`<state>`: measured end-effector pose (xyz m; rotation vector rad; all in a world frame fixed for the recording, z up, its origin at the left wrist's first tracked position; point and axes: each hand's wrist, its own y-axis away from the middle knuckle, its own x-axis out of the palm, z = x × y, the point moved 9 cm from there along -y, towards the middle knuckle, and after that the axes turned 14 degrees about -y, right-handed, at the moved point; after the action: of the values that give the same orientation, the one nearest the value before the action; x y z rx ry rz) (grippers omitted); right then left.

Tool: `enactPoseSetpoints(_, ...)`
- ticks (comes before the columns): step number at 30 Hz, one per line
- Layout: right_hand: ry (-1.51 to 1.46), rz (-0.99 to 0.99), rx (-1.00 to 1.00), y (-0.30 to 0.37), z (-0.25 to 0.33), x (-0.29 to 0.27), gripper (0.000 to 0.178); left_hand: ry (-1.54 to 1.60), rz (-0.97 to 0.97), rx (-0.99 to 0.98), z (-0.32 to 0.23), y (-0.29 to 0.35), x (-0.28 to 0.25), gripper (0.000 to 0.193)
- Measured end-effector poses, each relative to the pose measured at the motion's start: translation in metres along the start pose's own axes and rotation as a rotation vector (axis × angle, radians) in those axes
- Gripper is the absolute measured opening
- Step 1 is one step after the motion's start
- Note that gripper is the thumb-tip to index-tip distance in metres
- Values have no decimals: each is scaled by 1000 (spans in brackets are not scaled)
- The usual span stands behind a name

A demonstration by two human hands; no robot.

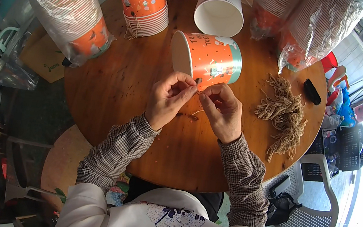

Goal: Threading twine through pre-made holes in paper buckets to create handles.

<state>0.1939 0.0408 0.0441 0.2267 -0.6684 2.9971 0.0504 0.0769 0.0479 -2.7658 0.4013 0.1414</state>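
Note:
An orange and teal paper bucket lies on its side in front of me, its open mouth toward the left. Just on the near side of it, my left hand and my right hand come close together, thumbs and forefingers pinched. Between the fingertips runs a thin brown string, held by both hands; much of it is hidden by the fingers. A bundle of loose beige strings is spread on the table to the right of my right hand.
Around the far side of the round wooden table stand nested buckets, a white bucket and plastic-wrapped bucket stacks. A black object lies beside the strings. A grey chair is at the right.

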Motion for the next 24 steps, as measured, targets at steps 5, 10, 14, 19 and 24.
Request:
enactPoseSetpoints(5, -30, -18, 14, 1, 3, -3, 6, -171, 53, 14, 3, 1, 4, 7)
enactPoseSetpoints(10, 10, 10, 72, 1, 3, -3, 6, -262, 52, 236, -12, 3, 9, 8)
enactPoseSetpoints(14, -1, 6, 67, 2, 3, -4, 5, -351, 52, 247, -20, 4, 12, 7)
enactPoseSetpoints(19, 86, -4, 39, 2, 6, 1, 8, -219, -20, 162, -6, 2, 4, 5)
enactPoseSetpoints(24, 146, -3, -7, 0, 10, 2, 8, -44, 41, -38, 6, 2, 3, 9)
